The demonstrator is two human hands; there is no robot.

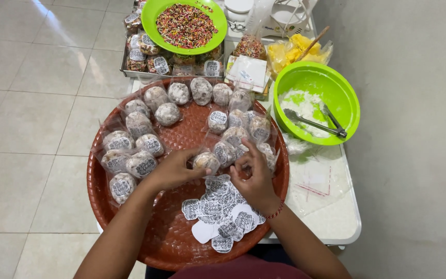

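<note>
Pale floor tiles run to the left, a grey wall to the right, and a white tabletop [336, 222] sits between them. On it lies a round brown woven tray [130, 227] ringed with small bagged balls [167, 113], most of them already carrying a sticker.

Your left hand [174, 169] is pinched on one bagged ball [205, 161] near the tray's middle. Your right hand [254, 178] sits just beside it, fingertips curled together at the bag's edge; you seem to be working something small there, but what it is cannot be told.

A loose pile of stickers [220, 212] lies on the tray below your hands, so a fair number are unused. Judging by the tray, labelling is well along and not finished.

Right of the tray, a green bowl [349, 98] holds white flakes and tongs [316, 121]. Up top, a green plate of sprinkles [186, 25] rests over a metal tray of more labelled bags.
</note>
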